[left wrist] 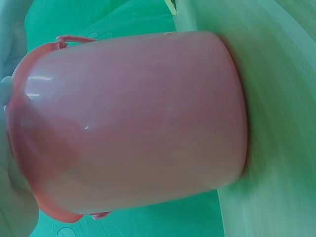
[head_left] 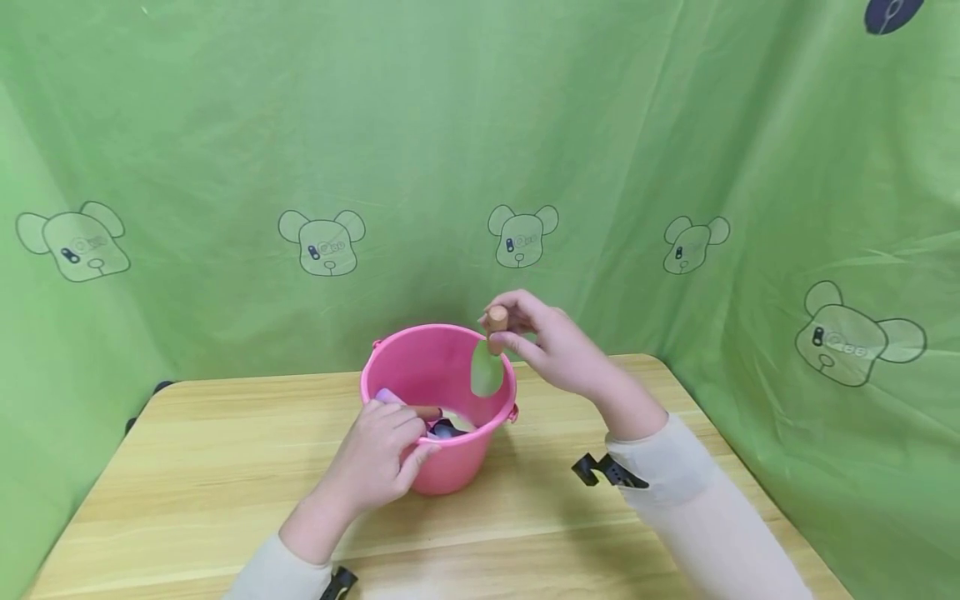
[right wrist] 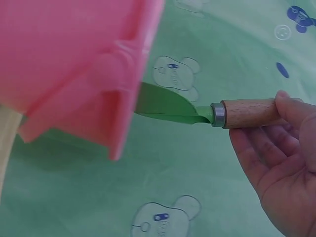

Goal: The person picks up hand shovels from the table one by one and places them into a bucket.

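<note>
A pink bucket (head_left: 450, 467) stands upright on the wooden table. My left hand (head_left: 375, 458) grips its near rim, thumb outside and fingers over the inside. Above the far right of the rim, my right hand (head_left: 558, 350) pinches a garden trowel by its wooden handle (right wrist: 249, 113). Its green blade (head_left: 487, 371) points down into the bucket's mouth. In the right wrist view the bucket wall hides the blade's tip. Inside the bucket lie a wooden handle (head_left: 427, 412), a purple piece (head_left: 387, 396) and a dark item (head_left: 446, 429), partly covered by my left hand.
The wooden table (head_left: 225, 467) extends around the bucket. A green curtain (head_left: 420, 150) with mouse-head prints encloses the back and sides. On the bucket's right side sits a handle joint (head_left: 513, 413). Black straps (head_left: 611, 472) are at both wrists.
</note>
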`<state>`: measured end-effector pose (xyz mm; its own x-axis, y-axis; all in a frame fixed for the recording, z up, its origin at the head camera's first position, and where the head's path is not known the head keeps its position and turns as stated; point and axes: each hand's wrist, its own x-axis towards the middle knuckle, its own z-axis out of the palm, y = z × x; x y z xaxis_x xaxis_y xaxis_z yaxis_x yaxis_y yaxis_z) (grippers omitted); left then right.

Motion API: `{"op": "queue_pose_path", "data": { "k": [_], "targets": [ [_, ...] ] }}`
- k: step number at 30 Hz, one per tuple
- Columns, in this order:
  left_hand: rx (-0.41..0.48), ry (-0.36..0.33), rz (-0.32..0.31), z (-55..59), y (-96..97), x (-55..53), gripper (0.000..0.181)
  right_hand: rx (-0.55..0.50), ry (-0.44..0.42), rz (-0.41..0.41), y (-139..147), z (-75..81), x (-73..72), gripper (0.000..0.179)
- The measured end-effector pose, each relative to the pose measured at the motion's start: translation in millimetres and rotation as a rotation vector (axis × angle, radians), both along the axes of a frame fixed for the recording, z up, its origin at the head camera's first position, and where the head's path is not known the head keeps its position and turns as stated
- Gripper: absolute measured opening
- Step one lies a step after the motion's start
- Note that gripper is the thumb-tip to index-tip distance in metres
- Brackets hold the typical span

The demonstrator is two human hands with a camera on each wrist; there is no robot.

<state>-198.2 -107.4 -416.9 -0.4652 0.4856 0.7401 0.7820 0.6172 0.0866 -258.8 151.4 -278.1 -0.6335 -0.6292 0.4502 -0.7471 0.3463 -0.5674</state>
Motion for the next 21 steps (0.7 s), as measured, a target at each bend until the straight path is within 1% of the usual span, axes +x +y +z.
{"op": "queue_pose_path", "data": {
  "k": [8,16,21],
  "targets": [
    [0.001,0.007,0.001,-0.2,0.2,1.0,0.036,0.041,-0.023,-0.009,-8.0,-20.5,-4.8,0.023],
    [-0.001,-0.007,0.008,-0.5,0.5,1.4,0.039,0.083,-0.033,-0.008,-15.6,-35.9,-6.7,0.024],
    [0.001,0.002,0.012,-0.2,0.6,1.1,0.041,0.109,-0.068,-0.004,-19.0,-46.0,-10.3,0.023]
  ]
}}
